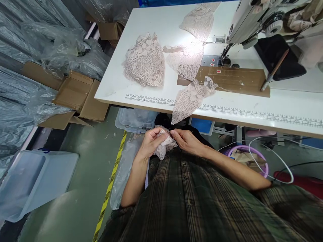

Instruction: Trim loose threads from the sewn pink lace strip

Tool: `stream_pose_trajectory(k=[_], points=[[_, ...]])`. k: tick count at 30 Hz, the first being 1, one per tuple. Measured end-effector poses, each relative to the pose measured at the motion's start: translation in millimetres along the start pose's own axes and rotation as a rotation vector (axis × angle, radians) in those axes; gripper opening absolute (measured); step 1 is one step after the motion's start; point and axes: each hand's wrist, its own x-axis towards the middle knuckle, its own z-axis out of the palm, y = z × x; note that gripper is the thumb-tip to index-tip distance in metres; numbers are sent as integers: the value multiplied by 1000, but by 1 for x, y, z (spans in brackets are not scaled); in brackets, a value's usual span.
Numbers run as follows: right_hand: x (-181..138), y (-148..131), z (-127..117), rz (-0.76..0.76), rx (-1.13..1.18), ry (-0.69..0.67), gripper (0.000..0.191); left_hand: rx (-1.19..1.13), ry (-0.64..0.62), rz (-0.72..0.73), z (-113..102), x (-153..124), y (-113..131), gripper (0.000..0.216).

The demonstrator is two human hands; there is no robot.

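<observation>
Over my lap, below the table's front edge, a crumpled piece of pale pink lace (164, 148) is pinched in my left hand (150, 142). My right hand (185, 139) has thumb and fingers pressed together at the lace's upper edge; what exactly they pinch is too small to make out. Both hands' fingertips are close together. On the table above them, a lace piece (187, 101) hangs over the front edge. It joins a chain of lace pieces (188, 58) beside the sewing machine (242, 30). To the left sits a stack of lace pieces (145, 62).
A printed ruler (151, 98) runs along the white table (113, 80). Brown cardboard (237, 80) lies under the needle area, with a pointed tool (275, 69) on it. Open cardboard boxes (73, 92) and plastic bins (58, 174) stand left; a purple basket (264, 161) stands right.
</observation>
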Motion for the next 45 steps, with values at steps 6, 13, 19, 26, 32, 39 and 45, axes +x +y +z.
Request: stream_pose_trajectory(k=[6,13,19,26,32,39,45], points=[[2,7,10,21,72,71,44,9,20,-19,-1,-2,-4,33],[5,34,24,85,-31,-169,31,274,118,-32,-23,16,-32,31],[-1,51,16,14,-411,-49,17,604,246,89,-40,42,-56,39],[-15,9,-7,-171,-149,243,19,278,-6,257,8,45,-14,38],[-14,-5,-12,-84,-41,605,29,719,-107,523,32,23,-11,18],[-18,12,-3,-27,-10,575,11,773,-218,532,21,-2,-21,14],[-28,0,5,-224,134,127,4,189,0,475,-3,19,-16,54]])
